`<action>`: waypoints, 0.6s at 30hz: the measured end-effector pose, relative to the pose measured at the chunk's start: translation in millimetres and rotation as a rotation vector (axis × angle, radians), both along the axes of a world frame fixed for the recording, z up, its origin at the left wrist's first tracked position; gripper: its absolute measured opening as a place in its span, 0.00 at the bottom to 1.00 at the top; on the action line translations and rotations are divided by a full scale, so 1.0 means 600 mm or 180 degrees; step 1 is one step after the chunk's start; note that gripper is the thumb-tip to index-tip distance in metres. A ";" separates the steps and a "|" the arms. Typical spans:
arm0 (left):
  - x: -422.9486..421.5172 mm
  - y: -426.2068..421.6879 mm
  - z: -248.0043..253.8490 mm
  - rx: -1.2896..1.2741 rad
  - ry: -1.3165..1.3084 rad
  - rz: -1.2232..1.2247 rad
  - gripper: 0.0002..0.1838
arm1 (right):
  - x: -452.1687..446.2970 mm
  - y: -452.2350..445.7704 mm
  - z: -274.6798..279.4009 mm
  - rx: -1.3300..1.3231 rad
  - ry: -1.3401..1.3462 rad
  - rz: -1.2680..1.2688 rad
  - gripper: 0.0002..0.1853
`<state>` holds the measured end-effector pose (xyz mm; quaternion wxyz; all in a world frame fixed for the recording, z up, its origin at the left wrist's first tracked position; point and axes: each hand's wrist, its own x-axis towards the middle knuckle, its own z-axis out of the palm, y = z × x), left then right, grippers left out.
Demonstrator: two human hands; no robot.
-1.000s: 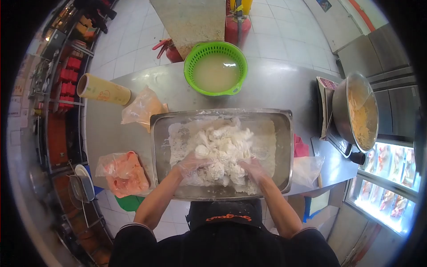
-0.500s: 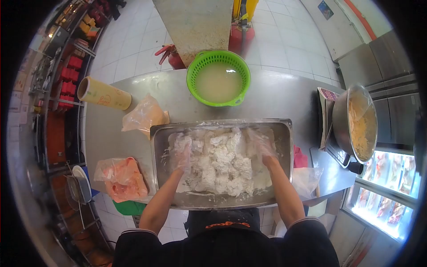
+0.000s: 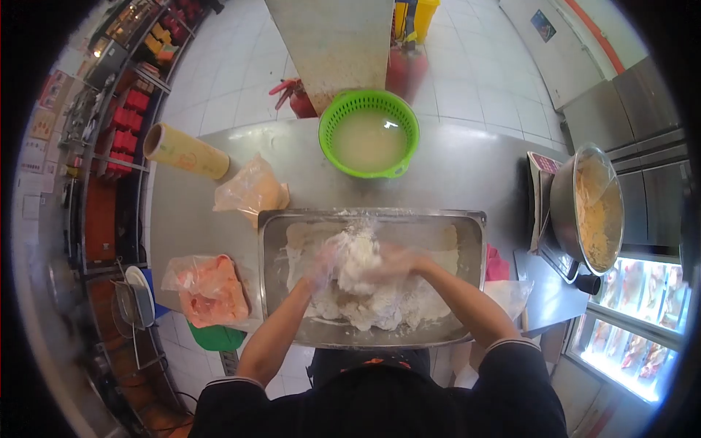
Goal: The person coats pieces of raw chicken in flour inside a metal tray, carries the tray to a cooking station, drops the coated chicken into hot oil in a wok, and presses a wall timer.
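Fingers flank a lumpy white, flour-coated mass [image 3: 359, 264]

Blurred by motion, the bare-armed person's left hand [image 3: 325, 266] and right hand [image 3: 396, 264] touch the mass from either side; whether their fingers clench or stay partly open, I cannot tell. Compared with the earlier frame, both hands are closer together, in from the sides. The mass sits inside a rectangular, silver metal tray [image 3: 274, 301]. Beyond it, a round green plastic basket [image 3: 328, 140] contains cloudy liquid [image 3: 369, 139].
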<state>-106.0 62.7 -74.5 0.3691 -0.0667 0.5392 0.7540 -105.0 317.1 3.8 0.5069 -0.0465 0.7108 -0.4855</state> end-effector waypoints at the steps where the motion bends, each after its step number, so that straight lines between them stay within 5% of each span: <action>1: 0.031 -0.021 -0.007 0.0149 0.0323 0.0094 0.26 | 0.034 -0.003 0.013 0.0006 -0.0046 0.0005 0.37; 3: 0.069 -0.047 0.013 -0.1615 0.0499 -0.0337 0.26 | 0.117 -0.012 0.034 0.0887 0.1680 0.0455 0.36; 4: 0.072 -0.049 0.062 -0.2377 0.0611 -0.0740 0.27 | 0.151 -0.007 0.042 0.0900 0.1660 0.0455 0.36; 5: 0.063 -0.043 0.173 -0.2941 0.0849 -0.1407 0.28 | 0.185 0.004 0.049 0.1192 0.2594 0.0642 0.35; 6: 0.083 -0.065 0.149 -0.2921 0.0836 -0.1405 0.28 | 0.211 0.019 0.057 0.1473 0.3541 0.0840 0.34; 9: 0.140 -0.144 0.091 -0.2415 0.0638 -0.0268 0.24 | 0.260 0.074 0.087 0.0965 0.2334 0.0121 0.25; 10: 0.138 -0.150 0.095 -0.2901 0.0410 -0.0016 0.24 | 0.280 0.095 0.066 0.0963 0.2323 0.0137 0.25; 11: 0.139 -0.154 0.097 -0.3372 0.0170 0.0239 0.25 | 0.300 0.116 0.018 0.0907 0.2117 -0.0975 0.27; 12: 0.145 -0.159 0.089 -0.3358 0.0149 0.0244 0.25 | 0.314 0.126 -0.032 0.0840 0.1868 -0.2077 0.29; 13: 0.151 -0.163 0.075 -0.3782 0.0627 -0.0413 0.28 | 0.322 0.126 -0.084 0.0856 0.1863 -0.2060 0.29; 14: 0.129 -0.144 0.086 -0.3612 0.0299 -0.0703 0.31 | 0.331 0.124 -0.138 0.1264 0.1204 -0.3233 0.29; 16: 0.085 -0.106 0.109 -0.3278 -0.0339 -0.1325 0.38 | 0.324 0.102 -0.140 0.1660 0.0487 -0.4355 0.29; 18: 0.069 -0.087 0.094 -0.3625 -0.1070 -0.1183 0.35 | 0.261 0.042 -0.026 0.1555 0.0116 -0.3913 0.34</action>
